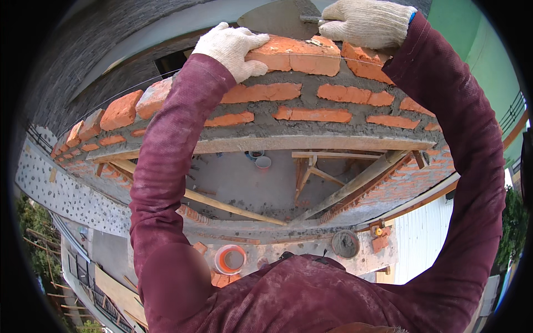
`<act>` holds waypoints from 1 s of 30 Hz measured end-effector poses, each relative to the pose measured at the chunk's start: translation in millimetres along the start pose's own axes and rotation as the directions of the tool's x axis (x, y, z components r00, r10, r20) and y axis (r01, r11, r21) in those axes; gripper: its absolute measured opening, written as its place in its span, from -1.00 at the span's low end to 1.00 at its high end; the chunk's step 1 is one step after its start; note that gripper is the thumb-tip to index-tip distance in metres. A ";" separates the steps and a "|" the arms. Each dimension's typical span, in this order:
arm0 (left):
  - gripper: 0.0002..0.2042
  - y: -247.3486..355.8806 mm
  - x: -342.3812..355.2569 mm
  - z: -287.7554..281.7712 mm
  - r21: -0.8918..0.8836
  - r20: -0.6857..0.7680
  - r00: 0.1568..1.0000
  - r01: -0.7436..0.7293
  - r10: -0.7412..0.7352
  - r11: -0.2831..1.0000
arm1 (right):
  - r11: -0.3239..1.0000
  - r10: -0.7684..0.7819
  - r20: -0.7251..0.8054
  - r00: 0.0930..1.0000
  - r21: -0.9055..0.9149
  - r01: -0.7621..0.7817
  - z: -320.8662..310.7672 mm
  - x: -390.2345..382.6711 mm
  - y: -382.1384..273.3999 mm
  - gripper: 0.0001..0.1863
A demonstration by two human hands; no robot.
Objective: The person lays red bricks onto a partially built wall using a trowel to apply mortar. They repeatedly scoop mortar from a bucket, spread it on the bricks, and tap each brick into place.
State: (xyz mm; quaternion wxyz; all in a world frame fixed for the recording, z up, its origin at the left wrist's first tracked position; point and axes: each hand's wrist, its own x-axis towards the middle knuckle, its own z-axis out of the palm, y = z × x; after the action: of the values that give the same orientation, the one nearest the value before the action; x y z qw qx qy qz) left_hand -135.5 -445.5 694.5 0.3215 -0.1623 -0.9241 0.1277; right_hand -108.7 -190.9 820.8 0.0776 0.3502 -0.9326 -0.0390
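Head view: your left gloved hand (233, 47) presses on orange clay brick (297, 55) atop wall; right gloved hand (363, 22) grips grey steel trowel (275, 18). Lower courses mortared, top course unfinished.

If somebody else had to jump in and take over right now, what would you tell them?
Left hand: white knit glove, resting on the end of the orange clay brick on the top course.
Right hand: gloved, gripping the grey steel trowel held behind that brick.
Done: several brick courses with grey mortar joints stand above a wooden beam.
Left: the top course is only partly laid.
Orange bucket sits far below.
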 end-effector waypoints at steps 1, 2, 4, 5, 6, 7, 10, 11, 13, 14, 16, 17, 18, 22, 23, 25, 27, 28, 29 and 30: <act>-0.35 -1.6 1.6 2.2 0.009 -0.018 1.000 -0.001 0.001 1.000 | 0.999 -0.038 -0.050 0.998 -0.020 0.037 8.0 2.2 12.2 -0.53; -0.35 -3.2 -1.3 5.2 0.019 -0.025 1.000 0.003 -0.002 1.000 | 0.996 -0.085 -0.097 0.992 -0.037 0.082 17.5 6.7 18.7 -0.54; -0.32 -4.3 0.3 5.2 -0.016 0.025 1.000 0.007 -0.007 1.000 | 0.984 -0.053 -0.248 0.967 0.154 0.094 34.5 -19.3 34.7 -0.59; -0.27 -15.8 -12.6 5.1 -0.010 0.069 0.998 0.010 -0.009 1.000 | 0.963 -0.045 -0.376 0.926 0.229 0.140 53.8 -42.3 42.6 -0.64; -0.28 -3.2 -2.9 9.4 0.034 -0.040 0.999 -0.010 0.011 0.999 | 0.964 0.072 -0.494 0.867 0.259 0.068 59.4 -96.2 56.2 -0.68; -0.20 -17.0 -7.8 21.2 -0.065 -0.178 0.976 -0.139 0.125 0.988 | 0.937 0.179 -0.577 0.797 0.347 0.041 79.2 -138.0 72.0 -0.73; -0.12 14.0 -46.8 -12.1 -0.441 -0.409 0.912 -0.190 -0.008 0.877 | 0.734 0.612 -0.643 0.460 0.678 -0.028 152.3 -288.5 102.8 -0.85; -0.15 44.6 -84.7 -35.7 -0.786 -0.297 0.925 -0.094 -0.239 0.612 | 0.649 0.700 -0.609 0.374 0.760 0.025 183.6 -337.2 91.2 -0.88; -0.18 66.3 -142.7 -11.5 -0.914 -0.140 0.986 -0.092 -0.094 0.394 | 0.351 0.927 -0.372 0.052 0.906 0.237 272.2 -418.1 72.1 -0.90; -0.16 73.4 -180.4 22.2 -0.951 0.027 1.000 0.027 -0.002 0.307 | 0.124 0.992 -0.117 -0.041 0.941 0.314 319.1 -457.0 63.2 -0.90; -0.17 128.2 -228.2 74.1 -0.890 0.444 0.851 0.381 0.281 0.252 | -0.246 0.887 0.268 -0.377 0.963 0.106 431.5 -508.2 55.0 -0.83; -0.21 161.4 -260.2 106.2 -0.770 0.638 0.688 0.571 0.345 0.285 | -0.423 0.830 0.427 -0.359 0.901 0.094 484.9 -526.9 44.1 -0.78; -0.24 188.6 -291.9 144.2 -0.634 0.768 0.483 0.665 0.420 0.394 | -0.551 0.758 0.519 -0.395 0.834 0.038 546.6 -555.4 30.3 -0.74; -0.34 234.6 -435.2 231.0 -0.388 0.826 -0.230 0.430 0.514 0.815 | -0.794 0.488 0.825 -0.284 0.555 0.248 743.0 -581.2 -7.6 -0.69; -0.35 231.9 -457.0 230.8 -0.265 0.820 -0.311 0.538 0.480 0.801 | -0.829 0.425 0.865 -0.267 0.490 0.268 777.5 -573.4 -7.0 -0.68; -0.40 202.3 -504.7 231.4 -0.210 0.833 -0.310 0.590 0.459 0.780 | -0.860 0.404 0.883 -0.241 0.456 0.231 834.4 -544.8 1.9 -0.70; -0.49 204.6 -529.0 202.5 0.111 0.949 -0.279 0.733 0.149 0.671 | -0.882 0.444 0.866 -0.231 0.468 0.060 885.1 -514.8 19.2 -0.61; -0.51 130.0 -544.8 161.5 0.390 0.909 -0.417 0.857 0.011 0.337 | -0.892 0.404 0.895 -0.191 0.431 0.133 909.0 -480.5 7.8 -0.58; -0.47 178.1 -562.5 165.6 0.503 0.863 -0.501 0.840 -0.065 0.206 | -0.847 0.496 0.841 -0.217 0.523 0.092 944.5 -474.8 19.9 -0.54; -0.42 240.7 -552.0 166.0 0.496 0.868 -0.493 0.855 -0.061 0.149 | -0.779 0.603 0.765 -0.228 0.626 0.042 975.7 -469.9 43.9 -0.50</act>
State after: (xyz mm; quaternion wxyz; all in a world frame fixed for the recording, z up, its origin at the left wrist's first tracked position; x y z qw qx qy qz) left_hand 220.2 -458.1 181.2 -0.4444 0.4499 -0.7082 -0.3139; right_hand 44.0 169.7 -189.8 0.0905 -0.5618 -0.4373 0.6964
